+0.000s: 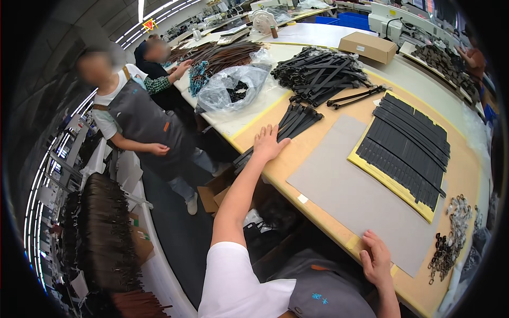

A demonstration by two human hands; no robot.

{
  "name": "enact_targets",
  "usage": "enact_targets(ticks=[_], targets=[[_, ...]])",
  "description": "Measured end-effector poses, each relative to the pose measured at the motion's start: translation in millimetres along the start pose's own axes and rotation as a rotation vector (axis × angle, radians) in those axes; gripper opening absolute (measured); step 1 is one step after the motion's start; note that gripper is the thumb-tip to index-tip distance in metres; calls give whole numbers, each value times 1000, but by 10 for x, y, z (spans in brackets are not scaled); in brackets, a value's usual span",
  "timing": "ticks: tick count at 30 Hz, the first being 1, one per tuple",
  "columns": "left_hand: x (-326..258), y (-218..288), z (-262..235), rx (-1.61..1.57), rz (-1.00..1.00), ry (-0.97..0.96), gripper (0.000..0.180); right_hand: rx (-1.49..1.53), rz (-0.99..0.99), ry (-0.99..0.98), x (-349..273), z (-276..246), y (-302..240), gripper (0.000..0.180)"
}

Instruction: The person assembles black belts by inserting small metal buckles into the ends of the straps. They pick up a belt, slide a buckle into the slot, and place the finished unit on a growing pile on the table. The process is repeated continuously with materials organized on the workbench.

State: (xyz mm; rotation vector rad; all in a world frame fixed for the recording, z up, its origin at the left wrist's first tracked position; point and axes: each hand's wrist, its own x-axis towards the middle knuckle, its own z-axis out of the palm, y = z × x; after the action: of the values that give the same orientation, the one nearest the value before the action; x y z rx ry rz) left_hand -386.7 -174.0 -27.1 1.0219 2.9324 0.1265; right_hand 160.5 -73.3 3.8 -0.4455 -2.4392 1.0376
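My left hand [269,143] lies flat and open on the tan worktop [318,209], fingertips touching a small bundle of black straps [297,121]. My right hand [377,259] rests open on the near corner of the flat grey sheet [350,193], gripping nothing. The yellow-edged board [395,185] just beyond it already carries rows of black strips [408,143], nearly full. The big heap of black straps [321,71] and the metal rings [450,238] look untouched, so much remains, I judge.
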Motion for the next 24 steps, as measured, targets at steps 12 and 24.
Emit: enact_targets(ticks=[12, 24], targets=[[8, -97, -75, 25, 1, 27, 92, 15, -8, -13, 12, -19, -18, 31], [-377, 1792, 19, -527, 580, 353, 67, -30, -87, -19, 48, -88, 104, 29]])
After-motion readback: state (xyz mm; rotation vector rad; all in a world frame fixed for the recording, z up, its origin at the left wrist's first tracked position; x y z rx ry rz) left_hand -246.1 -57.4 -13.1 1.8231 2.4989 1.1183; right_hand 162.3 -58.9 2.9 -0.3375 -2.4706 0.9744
